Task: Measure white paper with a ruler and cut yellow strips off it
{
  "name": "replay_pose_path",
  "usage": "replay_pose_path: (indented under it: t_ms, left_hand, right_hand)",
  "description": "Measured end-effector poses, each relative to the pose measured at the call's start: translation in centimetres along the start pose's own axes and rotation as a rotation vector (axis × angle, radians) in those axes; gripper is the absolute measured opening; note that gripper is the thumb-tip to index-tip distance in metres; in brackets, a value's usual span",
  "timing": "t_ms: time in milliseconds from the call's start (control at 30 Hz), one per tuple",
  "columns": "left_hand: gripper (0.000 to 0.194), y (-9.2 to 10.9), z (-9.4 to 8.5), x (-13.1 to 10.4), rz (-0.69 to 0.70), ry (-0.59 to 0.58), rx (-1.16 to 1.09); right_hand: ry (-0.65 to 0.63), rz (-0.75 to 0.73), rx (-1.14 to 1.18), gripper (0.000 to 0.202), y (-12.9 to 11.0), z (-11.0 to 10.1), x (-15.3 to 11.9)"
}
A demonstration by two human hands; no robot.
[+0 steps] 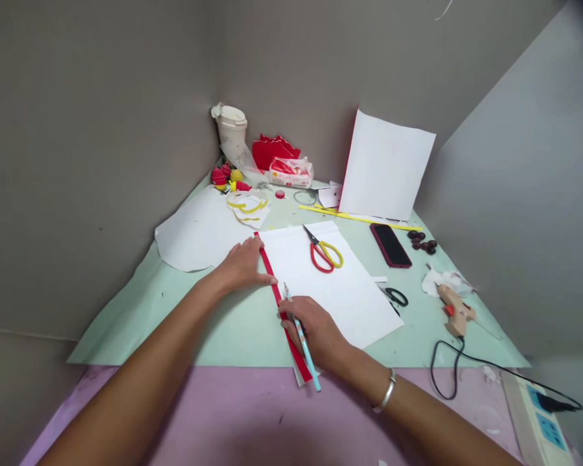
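Note:
A white sheet (354, 291) lies on the green table cover, with a narrow red strip (268, 264) along its left edge. My left hand (245, 264) rests at the strip's upper part, thumb and fingers apart, holding nothing. Lower down, my right hand (313, 327) is closed around a light blue pencil (302, 340), its tip pointing up and away beside the strip. The fingers of this hand also touch the strip. Scissors (322, 251) with one red and one yellow handle lie on the sheet beyond both hands.
A phone (391, 246), black-handled scissors (397, 297) and a corded glue gun (455, 310) lie to the right. Behind stand a white sheet (388, 165), a tissue pack (291, 173) and a white cup (232, 126). White paper (194, 230) and yellow strips (247, 206) lie at the left.

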State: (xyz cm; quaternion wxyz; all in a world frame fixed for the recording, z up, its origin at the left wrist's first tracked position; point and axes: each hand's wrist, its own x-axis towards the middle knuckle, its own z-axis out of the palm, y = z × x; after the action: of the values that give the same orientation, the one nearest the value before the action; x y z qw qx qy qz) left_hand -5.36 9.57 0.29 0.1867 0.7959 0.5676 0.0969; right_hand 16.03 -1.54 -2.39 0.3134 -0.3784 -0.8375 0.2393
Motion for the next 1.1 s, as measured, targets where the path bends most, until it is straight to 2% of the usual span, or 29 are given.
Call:
replay_pose_path:
  t_ms: [167,333,433,533,633,767,1100]
  left_hand:
    - [0.079,0.1,0.9,-0.7,-0.009,0.043,0.018]
    - [0.046,1.0,1.8,-2.3,0.116,0.234,0.031]
    - [0.027,1.6,2.1,-3.3,0.150,0.266,0.018]
    - [0.015,2.0,2.3,-4.1,0.163,0.282,0.001]
    - [0.014,2.3,2.6,-4.8,0.171,0.288,-0.014]
    - [0.021,2.6,3.4,-5.6,0.186,0.258,-0.052]
    - [0.033,2.6,4.9,-6.8,0.120,0.218,-0.060]
  right_hand:
    - [-0.003,0.005,0.008,0.028,-0.1,0.0,0.0]
    - [-0.008,0.002,0.017,0.027,0.0,0.0,0.0]
    - [-0.012,0.001,0.026,0.029,0.1,0.1,-0.1]
    - [-0.014,0.000,0.034,0.030,0.2,0.1,-0.1]
    - [-0.013,-0.001,0.042,0.031,0.2,0.2,-0.1]
    - [-0.013,-0.001,0.046,0.030,0.2,0.2,-0.1]
    - [-0.010,-0.021,0.060,0.030,0.2,0.0,0.0]
